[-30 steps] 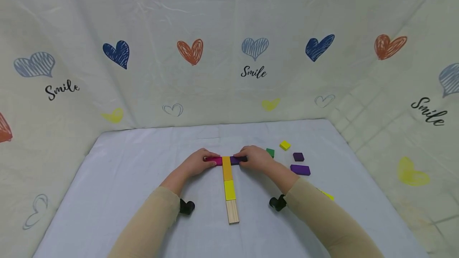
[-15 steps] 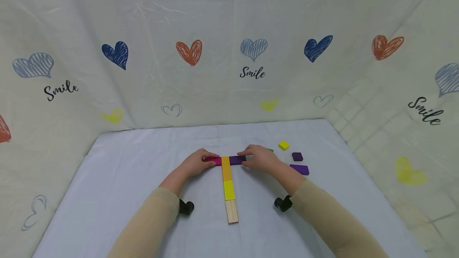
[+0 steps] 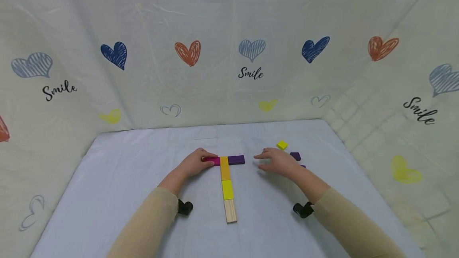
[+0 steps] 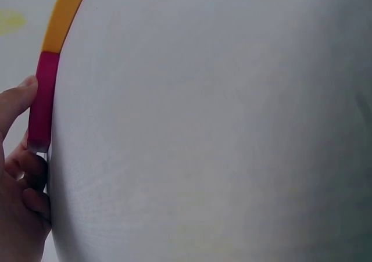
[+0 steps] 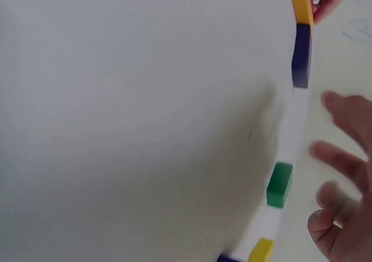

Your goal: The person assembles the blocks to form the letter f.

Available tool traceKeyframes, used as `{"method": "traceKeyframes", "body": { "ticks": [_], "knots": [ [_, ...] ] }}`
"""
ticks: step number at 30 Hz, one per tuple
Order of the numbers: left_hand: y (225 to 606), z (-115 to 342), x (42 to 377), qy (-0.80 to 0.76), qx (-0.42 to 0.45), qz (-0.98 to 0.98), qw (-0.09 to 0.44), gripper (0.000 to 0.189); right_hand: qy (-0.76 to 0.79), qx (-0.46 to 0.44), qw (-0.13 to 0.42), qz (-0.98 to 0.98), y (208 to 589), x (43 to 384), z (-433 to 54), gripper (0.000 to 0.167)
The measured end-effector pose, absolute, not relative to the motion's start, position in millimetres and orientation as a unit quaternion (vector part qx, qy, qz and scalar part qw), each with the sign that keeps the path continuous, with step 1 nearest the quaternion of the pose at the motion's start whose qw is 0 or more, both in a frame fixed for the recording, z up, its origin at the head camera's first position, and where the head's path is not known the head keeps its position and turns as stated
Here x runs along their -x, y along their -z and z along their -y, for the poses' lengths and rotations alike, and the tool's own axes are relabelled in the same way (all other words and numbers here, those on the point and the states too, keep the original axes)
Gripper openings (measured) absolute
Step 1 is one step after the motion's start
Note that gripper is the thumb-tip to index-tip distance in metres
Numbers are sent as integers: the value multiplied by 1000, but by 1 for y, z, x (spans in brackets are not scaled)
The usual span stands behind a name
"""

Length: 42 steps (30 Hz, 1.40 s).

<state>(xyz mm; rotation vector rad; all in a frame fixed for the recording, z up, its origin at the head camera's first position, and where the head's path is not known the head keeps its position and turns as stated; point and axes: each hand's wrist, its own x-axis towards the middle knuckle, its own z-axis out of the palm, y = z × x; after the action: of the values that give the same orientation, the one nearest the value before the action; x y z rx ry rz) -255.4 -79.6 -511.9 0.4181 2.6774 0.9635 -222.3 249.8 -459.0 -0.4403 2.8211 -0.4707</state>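
Note:
My left hand pinches a magenta block between thumb and fingers. That block lies against the left side of an orange block. On the orange block's right side sits a dark purple block, with no hand on it. Below the orange one, a yellow block and a plain wood block continue the line, so the blocks form a T. To the right, my right hand is in the air, fingers spread and holding nothing. A green block shows near it in the right wrist view.
Behind the right hand lie a small yellow block and a small purple block. Another purple block is mostly hidden by the right wrist. A white cloth covers the table, and a heart-printed sheet hangs behind and beside it.
My right hand has let go of the dark purple block and moved right, away from it, covering the green block in the head view. My left hand stays on the magenta block.

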Motion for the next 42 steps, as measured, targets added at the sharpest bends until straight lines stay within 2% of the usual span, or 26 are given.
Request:
{"method": "traceKeyframes", "body": {
  "ticks": [19, 32, 42],
  "knots": [
    [511, 78, 254, -336, -139, -922, 133, 31, 195, 139, 110, -965, 456, 180, -346, 37],
    [511, 80, 255, -344, -139, -920, 126, 29, 227, 54, 176, -956, 452, 149, -385, 41],
    [514, 79, 256, -344, -136, -920, 129, 30, 263, 45, 222, -938, 455, 140, -396, 42]
  ]
}}
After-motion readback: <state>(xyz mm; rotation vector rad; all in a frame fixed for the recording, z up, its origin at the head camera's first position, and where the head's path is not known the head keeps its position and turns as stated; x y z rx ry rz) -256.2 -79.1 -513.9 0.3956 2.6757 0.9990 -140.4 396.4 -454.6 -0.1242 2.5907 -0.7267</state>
